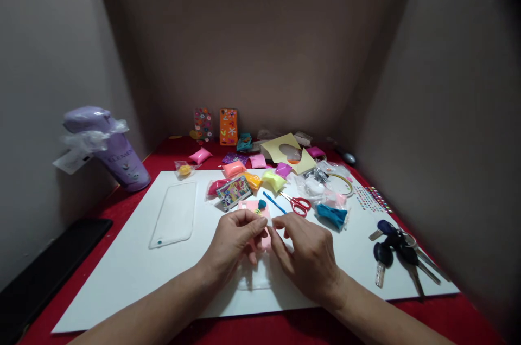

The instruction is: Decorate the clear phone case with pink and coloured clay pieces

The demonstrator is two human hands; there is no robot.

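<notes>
My left hand and my right hand meet over the middle of the white board, fingertips almost touching. The thumb and forefinger of each are pinched together around something tiny and pale that I cannot make out. Under them lies a clear phone case, its upper part covered with pink clay. A teal clay lump and small yellow pieces sit on the pink. Just beyond the hands are a blue modelling tool and red-handled scissors.
Another clear phone case lies left on the white board. Several colourful clay packets, such as a teal one, lie behind. Keys and gem stickers are right. A purple tumbler stands left, decorated cases behind.
</notes>
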